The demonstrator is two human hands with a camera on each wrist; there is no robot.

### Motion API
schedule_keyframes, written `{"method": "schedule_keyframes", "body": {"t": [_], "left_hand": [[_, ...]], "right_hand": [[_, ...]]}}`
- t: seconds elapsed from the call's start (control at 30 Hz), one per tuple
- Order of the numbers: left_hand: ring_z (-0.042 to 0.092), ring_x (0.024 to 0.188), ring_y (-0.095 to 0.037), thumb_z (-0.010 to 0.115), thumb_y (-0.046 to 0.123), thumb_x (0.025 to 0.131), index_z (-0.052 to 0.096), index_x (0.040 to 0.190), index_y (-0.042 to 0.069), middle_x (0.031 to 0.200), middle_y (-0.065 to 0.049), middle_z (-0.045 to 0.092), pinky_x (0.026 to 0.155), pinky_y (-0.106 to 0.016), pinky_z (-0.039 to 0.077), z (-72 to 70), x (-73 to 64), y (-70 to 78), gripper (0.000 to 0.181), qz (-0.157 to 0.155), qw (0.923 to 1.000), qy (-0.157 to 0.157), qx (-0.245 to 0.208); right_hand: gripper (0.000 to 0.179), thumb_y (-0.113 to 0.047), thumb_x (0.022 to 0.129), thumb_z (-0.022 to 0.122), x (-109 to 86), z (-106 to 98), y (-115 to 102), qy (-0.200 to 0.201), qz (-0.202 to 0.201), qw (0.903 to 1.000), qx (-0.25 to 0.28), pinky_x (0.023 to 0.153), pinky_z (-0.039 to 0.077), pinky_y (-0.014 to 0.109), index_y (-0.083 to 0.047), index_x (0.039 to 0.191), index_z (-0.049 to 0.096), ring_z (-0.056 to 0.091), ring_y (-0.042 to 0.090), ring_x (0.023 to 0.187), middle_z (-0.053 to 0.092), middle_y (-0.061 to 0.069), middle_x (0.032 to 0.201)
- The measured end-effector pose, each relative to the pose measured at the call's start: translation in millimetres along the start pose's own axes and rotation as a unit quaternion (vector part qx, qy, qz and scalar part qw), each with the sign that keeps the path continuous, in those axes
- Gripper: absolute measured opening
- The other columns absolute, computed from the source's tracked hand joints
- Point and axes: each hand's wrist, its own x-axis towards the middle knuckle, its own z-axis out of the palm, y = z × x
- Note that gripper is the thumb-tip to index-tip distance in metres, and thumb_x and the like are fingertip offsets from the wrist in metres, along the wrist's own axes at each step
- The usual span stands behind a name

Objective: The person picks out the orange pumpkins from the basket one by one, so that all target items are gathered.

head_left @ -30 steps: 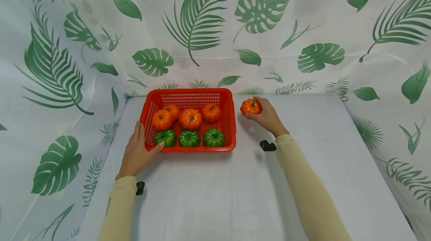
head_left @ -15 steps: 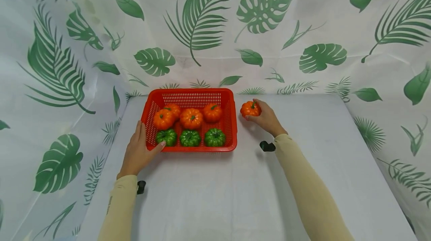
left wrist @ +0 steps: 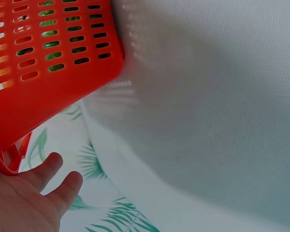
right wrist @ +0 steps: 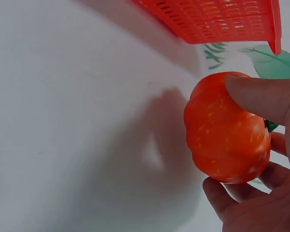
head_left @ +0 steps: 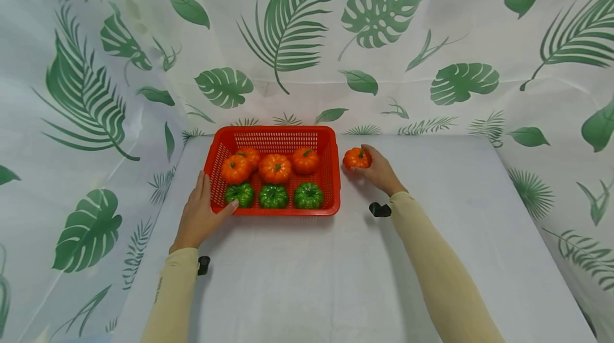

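Note:
My right hand (head_left: 381, 170) holds a small orange pumpkin (right wrist: 227, 130) with a green stem, just right of the red basket (head_left: 288, 211). The thumb lies on one side of it and the fingers curl round the other. A shadow falls on the table beside it in the right wrist view. My left hand (head_left: 196, 218) rests at the basket's front left corner, thumb on the front rim and fingers along the left side. Two straight fingers (left wrist: 67, 191) show beside the rim in the left wrist view. Inside the basket, several orange pumpkins (head_left: 275, 169) sit behind three green pumpkins (head_left: 273, 197).
The basket stands on a white-covered table (head_left: 297, 279), near its back edge. A leaf-printed white sheet (head_left: 307, 45) hangs behind it and along the sides. Small black devices (head_left: 380, 210) show at both wrists.
My right hand has brought the orange pumpkin slightly lower and nearer the basket's right side. The left hand stays at the corner. The head view has shifted a little.

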Motion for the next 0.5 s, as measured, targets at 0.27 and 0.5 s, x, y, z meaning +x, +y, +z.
{"method": "schedule_keyframes", "body": {"t": [0.27,0.5], "left_hand": [[0.015,0.159,-0.05,0.064,0.073,0.095,-0.002,0.171,0.004,0.179,-0.014,-0.005,0.122,-0.072,0.019,0.3,0.5,1.6,0.122,0.001,1.0,0.001,-0.001],[0.015,0.159,-0.051,0.064,0.073,0.095,-0.002,0.171,0.004,0.179,-0.014,-0.006,0.122,-0.072,0.019,-0.3,-1.1,1.4,0.122,-0.004,1.0,-0.004,-0.002]], "right_hand": [[0.082,-0.013,0.098,0.071,-1.2,5.6,6.4,-0.007,0.006,0.9996,0.025,0.123,0.031,0.061,0.0,0.166,0.028,0.041,0.045,0.146,0.039,0.026,0.163],[0.083,-0.016,0.099,0.068,-4.2,8.0,6.5,-0.019,0.014,0.9992,0.032,0.123,0.029,0.063,-0.004,0.169,0.026,0.036,0.046,0.149,0.031,0.025,0.169]]}}
